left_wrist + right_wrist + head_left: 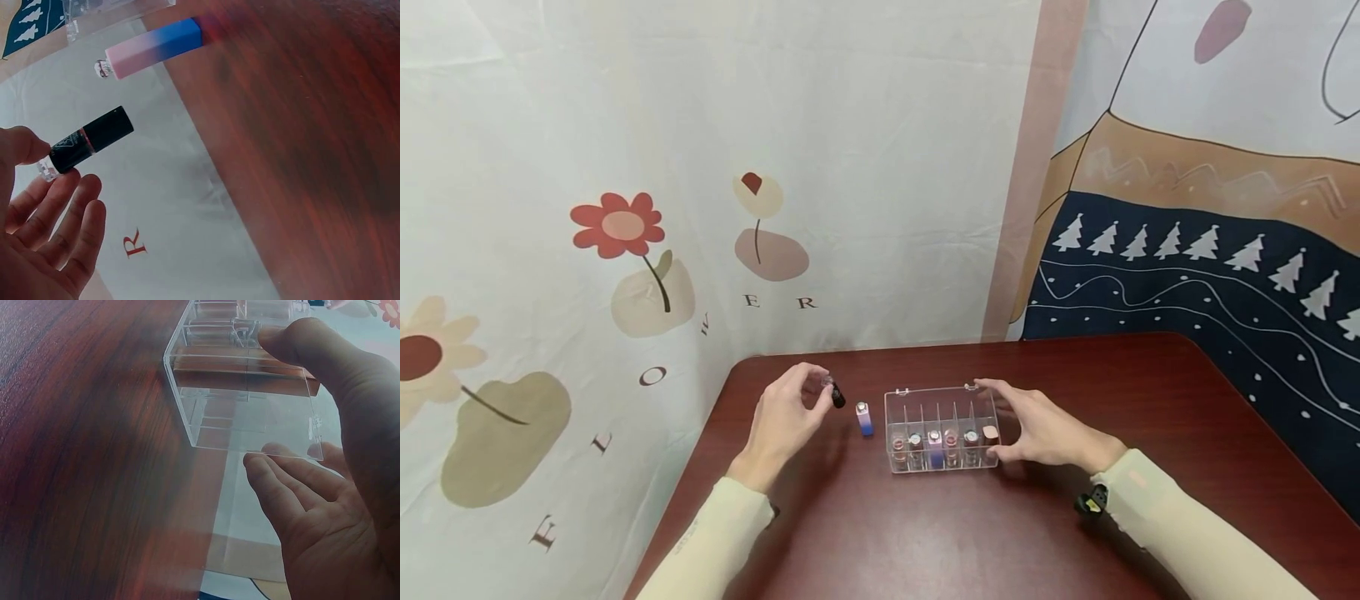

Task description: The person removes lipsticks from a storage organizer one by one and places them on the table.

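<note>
Between thumb and fingertips, my left hand [784,418] pinches a black lipstick tube [94,139] by its clear end, above the table's left side. Just right of it a pink-to-blue lipstick tube [864,419] stands upright on the table. A clear divided organizer box [891,410] sits further right, its front row holding several lipsticks, among them another pink-to-blue one [936,450] and a brown one [244,380] at the right end. My right hand [1045,427] grips the box's right end, thumb toward the front and fingers toward the back.
The dark red wooden table [925,533] has rounded back corners. Behind it hangs a pale cloth [880,167] printed with flowers and letters; a navy section with white trees [1202,275] hangs at the right.
</note>
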{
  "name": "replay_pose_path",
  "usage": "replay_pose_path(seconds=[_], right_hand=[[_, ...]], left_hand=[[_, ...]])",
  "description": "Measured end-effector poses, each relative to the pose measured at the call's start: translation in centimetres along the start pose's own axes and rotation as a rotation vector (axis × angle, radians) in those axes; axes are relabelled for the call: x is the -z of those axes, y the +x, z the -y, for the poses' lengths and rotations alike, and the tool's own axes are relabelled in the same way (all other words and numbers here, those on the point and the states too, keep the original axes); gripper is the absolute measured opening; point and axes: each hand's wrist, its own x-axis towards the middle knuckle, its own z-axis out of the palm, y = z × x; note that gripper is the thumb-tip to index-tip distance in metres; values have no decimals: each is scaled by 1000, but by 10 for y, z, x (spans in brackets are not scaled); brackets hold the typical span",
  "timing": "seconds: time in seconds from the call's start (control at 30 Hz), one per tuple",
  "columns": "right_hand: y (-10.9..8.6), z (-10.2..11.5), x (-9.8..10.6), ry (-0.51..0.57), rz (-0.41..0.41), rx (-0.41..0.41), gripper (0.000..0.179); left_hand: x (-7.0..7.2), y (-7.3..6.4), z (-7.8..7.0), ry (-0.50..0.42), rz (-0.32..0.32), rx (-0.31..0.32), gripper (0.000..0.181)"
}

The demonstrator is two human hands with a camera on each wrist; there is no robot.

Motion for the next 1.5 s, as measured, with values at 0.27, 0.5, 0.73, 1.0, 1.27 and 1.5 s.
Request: replay_pose_path(seconds=[0.27, 0.5, 0.73, 1.0, 1.27, 1.5], right_hand=[[1, 0, -1, 14, -1, 13, 106], [0, 0, -1, 22, -6, 10, 106], [0, 0, -2, 9, -6, 10, 107], [0, 1, -1, 3, -7, 17, 107], [0, 1, -1, -1, -9, 13, 107], [1, -5, -3, -19, -45, 81, 103]], left_hand=[[-7, -7, 9, 34, 86, 30, 18], [-14, -12, 10, 56, 150, 43, 18], [-20, -16, 9, 57, 209, 58, 18], [-24, -19, 10, 41, 241, 85, 18], [-26, -18, 9, 39, 252, 106, 19], [-25, -18, 8, 25, 254, 99, 20]])
